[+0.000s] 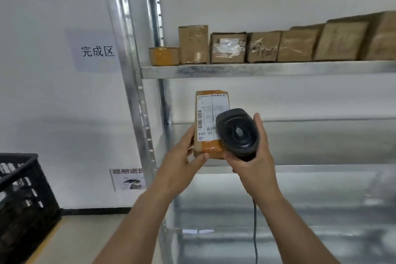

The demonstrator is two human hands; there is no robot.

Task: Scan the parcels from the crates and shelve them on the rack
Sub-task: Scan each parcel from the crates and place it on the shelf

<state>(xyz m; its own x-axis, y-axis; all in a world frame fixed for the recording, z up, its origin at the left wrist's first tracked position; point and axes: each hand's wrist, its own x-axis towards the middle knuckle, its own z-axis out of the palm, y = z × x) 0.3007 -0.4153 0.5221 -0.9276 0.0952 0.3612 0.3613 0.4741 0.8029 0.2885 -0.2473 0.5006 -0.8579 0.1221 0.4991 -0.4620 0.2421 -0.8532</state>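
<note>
- Left hand (182, 156) holds a brown parcel (211, 122) by its lower left corner, thumb on the bottom front edge, fingers wrapped behind; grip closed on the parcel.
- Parcel upright, in front of the rack (132, 92), at frame centre, below the upper shelf (265, 69); white shipping label (211, 117) with barcodes faces the camera.
- Right hand (252, 163) wraps around a black handheld barcode scanner (237, 132), grip closed on its handle; scanner head overlaps the parcel's lower right corner, at 3 o'clock of the label.
- Scanner cable (255, 229) hangs down past the right forearm toward 6 o'clock.
- Upper shelf carries a row of brown taped boxes (263, 47) side by side, running from 12 toward 2 o'clock; a low orange-taped parcel (164, 56) sits at the row's left end.
- Black plastic crate (23, 203) at 8 o'clock, on the floor; contents unclear.
- Wall sign (97, 51) with printed characters at 10 o'clock, left of the rack post; a smaller sign (128, 180) low on the wall beside the post.
</note>
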